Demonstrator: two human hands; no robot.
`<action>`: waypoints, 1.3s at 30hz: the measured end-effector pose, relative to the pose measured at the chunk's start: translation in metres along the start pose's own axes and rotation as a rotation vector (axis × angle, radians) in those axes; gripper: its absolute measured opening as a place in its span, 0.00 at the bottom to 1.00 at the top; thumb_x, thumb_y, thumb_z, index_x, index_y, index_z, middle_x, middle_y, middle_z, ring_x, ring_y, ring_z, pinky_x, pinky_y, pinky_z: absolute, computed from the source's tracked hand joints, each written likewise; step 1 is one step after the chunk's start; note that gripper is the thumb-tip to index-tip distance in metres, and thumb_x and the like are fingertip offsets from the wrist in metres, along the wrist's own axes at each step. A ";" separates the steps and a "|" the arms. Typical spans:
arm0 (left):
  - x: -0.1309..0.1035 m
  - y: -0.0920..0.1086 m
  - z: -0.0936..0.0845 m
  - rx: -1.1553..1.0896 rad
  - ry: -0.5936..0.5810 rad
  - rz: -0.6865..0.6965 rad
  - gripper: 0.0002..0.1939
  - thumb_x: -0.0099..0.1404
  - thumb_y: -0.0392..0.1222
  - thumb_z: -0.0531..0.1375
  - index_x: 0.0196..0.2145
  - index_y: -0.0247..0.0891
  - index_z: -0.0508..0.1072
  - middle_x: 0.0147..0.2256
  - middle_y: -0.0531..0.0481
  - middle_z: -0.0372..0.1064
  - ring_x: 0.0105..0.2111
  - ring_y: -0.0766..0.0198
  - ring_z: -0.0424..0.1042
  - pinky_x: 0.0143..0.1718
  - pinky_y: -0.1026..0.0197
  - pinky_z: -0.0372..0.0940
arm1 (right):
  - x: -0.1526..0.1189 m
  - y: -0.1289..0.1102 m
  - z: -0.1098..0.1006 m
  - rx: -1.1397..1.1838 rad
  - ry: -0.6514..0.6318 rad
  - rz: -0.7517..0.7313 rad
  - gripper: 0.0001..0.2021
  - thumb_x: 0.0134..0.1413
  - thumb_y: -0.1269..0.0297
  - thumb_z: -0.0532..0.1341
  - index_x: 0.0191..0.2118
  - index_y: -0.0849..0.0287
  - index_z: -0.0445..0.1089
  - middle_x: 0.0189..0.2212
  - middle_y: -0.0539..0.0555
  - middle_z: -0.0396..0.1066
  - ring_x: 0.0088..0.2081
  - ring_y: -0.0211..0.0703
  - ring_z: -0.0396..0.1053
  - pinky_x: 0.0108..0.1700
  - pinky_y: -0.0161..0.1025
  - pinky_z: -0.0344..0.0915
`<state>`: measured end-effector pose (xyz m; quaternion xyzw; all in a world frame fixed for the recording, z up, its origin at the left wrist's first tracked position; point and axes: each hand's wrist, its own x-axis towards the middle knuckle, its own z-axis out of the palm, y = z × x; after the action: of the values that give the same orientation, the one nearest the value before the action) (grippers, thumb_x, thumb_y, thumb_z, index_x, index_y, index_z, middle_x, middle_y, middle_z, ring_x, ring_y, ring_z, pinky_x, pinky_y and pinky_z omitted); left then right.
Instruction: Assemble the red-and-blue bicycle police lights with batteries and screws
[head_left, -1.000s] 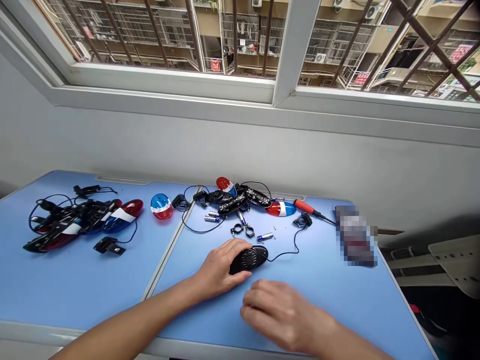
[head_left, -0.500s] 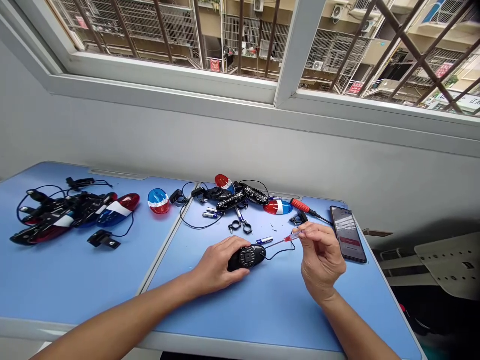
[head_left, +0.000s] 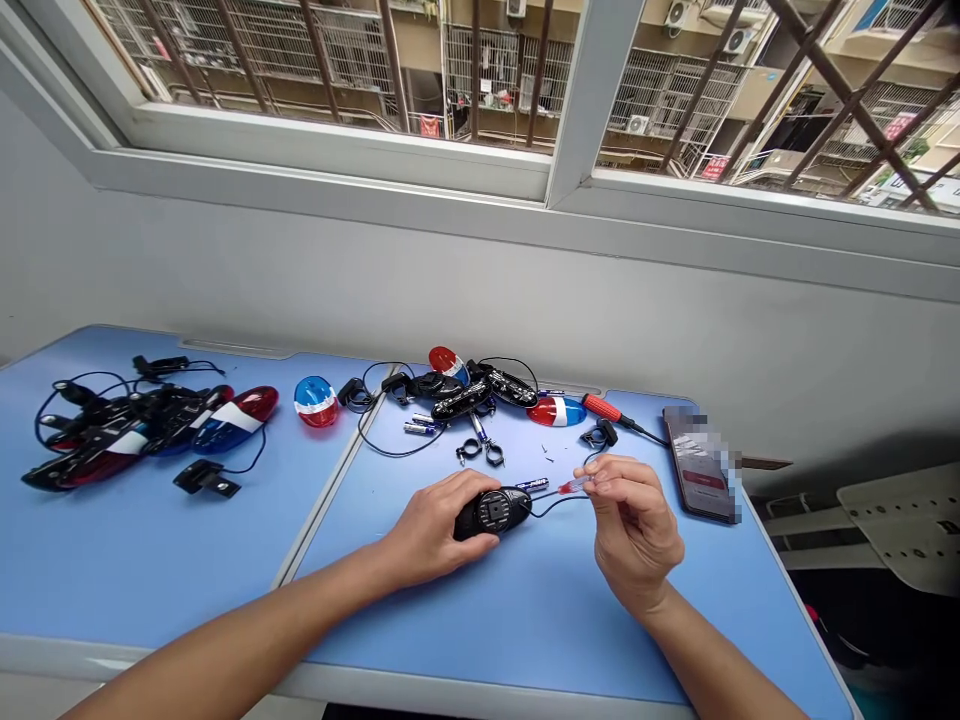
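On the blue table, my left hand [head_left: 431, 530] is wrapped round the left part of a black oval housing [head_left: 493, 512] with a round grille on top. My right hand [head_left: 637, 520] pinches the clear handle of a thin screwdriver [head_left: 574, 484] with a red collar. Its shaft points left, toward the right end of the housing, and whether the tip touches is too small to tell. A black cable runs from that end toward my right hand. Just behind the housing lies a blue and white battery [head_left: 532, 485].
Behind my hands are black light units [head_left: 461, 400], ring clamps [head_left: 494, 454], a red-blue cover [head_left: 556, 411] and a red-handled screwdriver [head_left: 602, 408]. A phone [head_left: 701, 465] lies right. More lights [head_left: 236, 418] and a round cover [head_left: 316, 402] are at left.
My right hand and the screwdriver have shifted slightly left and down, nearer the housing. My left hand stays on the housing. The view has moved a little.
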<state>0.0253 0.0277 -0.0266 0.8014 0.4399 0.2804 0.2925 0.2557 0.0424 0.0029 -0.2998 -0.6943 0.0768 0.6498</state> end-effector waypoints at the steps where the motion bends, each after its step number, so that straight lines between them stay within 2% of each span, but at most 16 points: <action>1: 0.000 0.000 0.000 -0.001 -0.001 -0.002 0.22 0.57 0.37 0.63 0.51 0.43 0.70 0.46 0.48 0.72 0.44 0.56 0.72 0.46 0.58 0.67 | 0.000 0.000 -0.001 -0.010 -0.011 -0.008 0.13 0.58 0.81 0.59 0.40 0.53 0.68 0.32 0.49 0.71 0.35 0.42 0.74 0.37 0.49 0.75; 4: 0.000 0.000 -0.001 -0.005 -0.001 -0.005 0.22 0.57 0.37 0.63 0.51 0.43 0.70 0.46 0.48 0.72 0.44 0.56 0.72 0.45 0.58 0.67 | 0.006 0.002 -0.004 -0.049 -0.068 -0.038 0.15 0.57 0.81 0.59 0.43 0.52 0.68 0.33 0.50 0.70 0.36 0.42 0.73 0.39 0.49 0.75; 10: 0.000 -0.003 -0.001 -0.011 -0.004 0.002 0.23 0.57 0.37 0.64 0.51 0.42 0.69 0.47 0.47 0.72 0.45 0.55 0.72 0.46 0.56 0.67 | 0.019 0.005 -0.013 -0.107 -0.291 -0.089 0.15 0.57 0.81 0.60 0.45 0.53 0.69 0.39 0.53 0.69 0.40 0.41 0.73 0.37 0.42 0.74; 14: 0.000 -0.003 -0.001 -0.013 -0.008 -0.008 0.24 0.56 0.37 0.64 0.51 0.41 0.69 0.47 0.47 0.72 0.46 0.55 0.72 0.47 0.56 0.66 | 0.021 0.005 -0.015 -0.090 -0.281 -0.056 0.13 0.56 0.80 0.60 0.41 0.54 0.70 0.36 0.52 0.69 0.38 0.41 0.72 0.37 0.41 0.73; 21: -0.001 -0.002 -0.001 -0.015 -0.015 -0.005 0.24 0.56 0.36 0.64 0.51 0.41 0.68 0.47 0.47 0.72 0.46 0.55 0.71 0.47 0.56 0.66 | 0.023 0.004 -0.015 -0.053 -0.283 -0.033 0.13 0.55 0.81 0.61 0.40 0.54 0.71 0.35 0.52 0.69 0.38 0.41 0.71 0.37 0.41 0.72; 39: 0.001 -0.002 -0.001 -0.038 -0.033 -0.016 0.23 0.57 0.36 0.64 0.51 0.43 0.68 0.47 0.50 0.72 0.46 0.57 0.71 0.47 0.57 0.64 | 0.022 0.001 -0.016 -0.013 -0.310 -0.046 0.18 0.52 0.87 0.59 0.42 0.56 0.68 0.36 0.53 0.66 0.39 0.41 0.68 0.38 0.40 0.70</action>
<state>0.0235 0.0296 -0.0274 0.7967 0.4359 0.2732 0.3171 0.2719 0.0497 0.0237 -0.2726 -0.7934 0.1030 0.5345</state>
